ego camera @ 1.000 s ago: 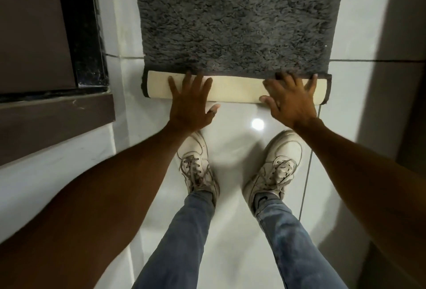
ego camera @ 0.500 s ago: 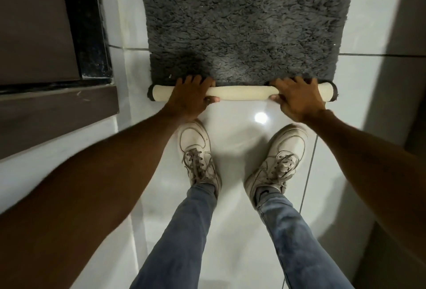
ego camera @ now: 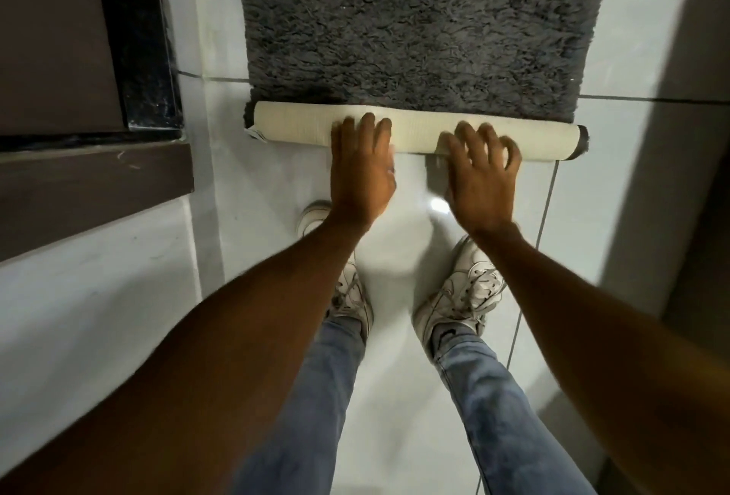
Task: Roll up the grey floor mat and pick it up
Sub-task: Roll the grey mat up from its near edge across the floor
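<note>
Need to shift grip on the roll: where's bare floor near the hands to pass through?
Bare tile lies left of the grey floor mat, up to the dark door frame, and a wider strip right of it. Between the roll and the shoes, both the left hand and right hand crowd the floor.

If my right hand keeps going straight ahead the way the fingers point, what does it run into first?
The cream rolled part of the grey floor mat; the right hand seems to have fingertips already on it, though blur hides actual contact.
</note>
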`<state>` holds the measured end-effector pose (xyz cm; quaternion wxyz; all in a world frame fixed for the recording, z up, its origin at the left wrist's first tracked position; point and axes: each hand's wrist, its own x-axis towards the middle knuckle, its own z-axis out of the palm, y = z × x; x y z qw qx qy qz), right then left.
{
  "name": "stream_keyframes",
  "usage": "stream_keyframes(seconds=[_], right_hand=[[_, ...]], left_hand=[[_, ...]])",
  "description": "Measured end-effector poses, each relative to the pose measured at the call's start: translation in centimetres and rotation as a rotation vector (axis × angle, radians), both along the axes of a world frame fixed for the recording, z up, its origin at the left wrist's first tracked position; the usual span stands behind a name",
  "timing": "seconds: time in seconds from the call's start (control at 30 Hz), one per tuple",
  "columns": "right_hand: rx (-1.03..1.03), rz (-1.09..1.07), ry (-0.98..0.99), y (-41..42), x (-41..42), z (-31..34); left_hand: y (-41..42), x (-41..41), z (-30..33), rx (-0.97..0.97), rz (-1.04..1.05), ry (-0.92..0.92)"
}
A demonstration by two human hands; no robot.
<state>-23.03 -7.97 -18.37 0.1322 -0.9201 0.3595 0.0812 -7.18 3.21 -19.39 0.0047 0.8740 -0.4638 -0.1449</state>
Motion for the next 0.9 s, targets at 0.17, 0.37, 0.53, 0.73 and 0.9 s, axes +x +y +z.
stream_keyframes(seconds=[0.17,0.37,0.53,0.73,0.9], right_hand=[[0.113,0.054,0.226,1.3,-0.8,-2.2],[0.056,0.126,0.185,-2.7,1.3,-3.2],[0.05,0.084,0.161,-4.8,3.6,-3.0],[0.035,0.046,0.104,-6.8,5.3,-1.7],[0.141,0.133,0.256,-5.6,4.1,0.7]], left_hand=[[1.5,-1.2,-1.7,0.099,-0.16,-0.023],[-1.5,1.0,-2.4,0.041,-0.074,-0.073],[-3.9,3.1,-2.2,0.055,-0.093,-0.105],[-6.0,5.3,-1.1,0.147,-0.15,-0.139],[-4.6,4.3,1.6,0.266,-0.222,0.001]])
